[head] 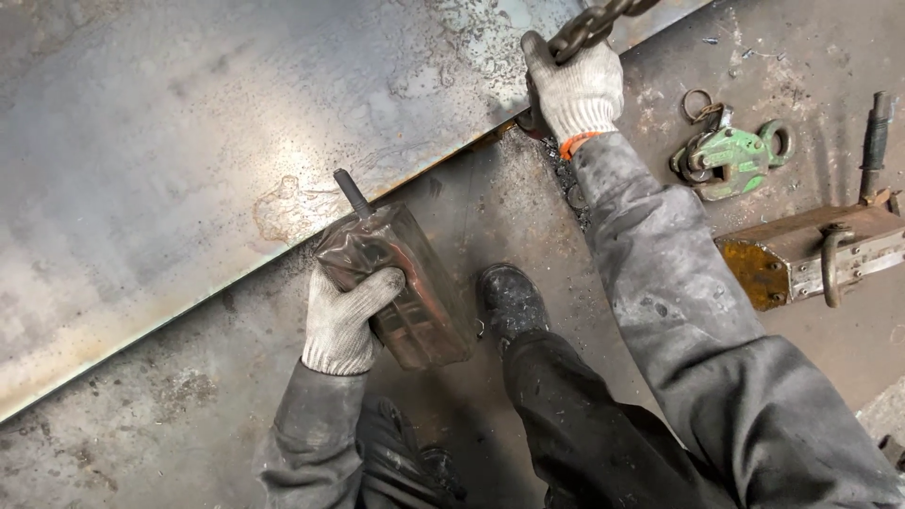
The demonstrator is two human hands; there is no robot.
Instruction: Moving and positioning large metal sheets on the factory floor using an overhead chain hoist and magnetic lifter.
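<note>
I count one large steel plate [217, 141], my landmark. Two gloved hands: my left hand [341, 316] just below its edge, wrapped on one plastic-covered control box [405, 292]; my right hand [575, 90] at its edge, gripping one chain [589, 24]. Right of the plate: one green plate clamp [731, 155], one rusty metal block [815, 250]. Below it, two boots; the clearer boot [509, 300] is beside the box.

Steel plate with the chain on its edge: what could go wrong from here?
1. The right hand grips the chain right at the plate edge; if the chain tightens, fingers could get pinched.
2. The boot stands close to the plate's edge; a slip could crush it.
3. The left hand holds a wrapped remote; an accidental press seems possible.
</note>
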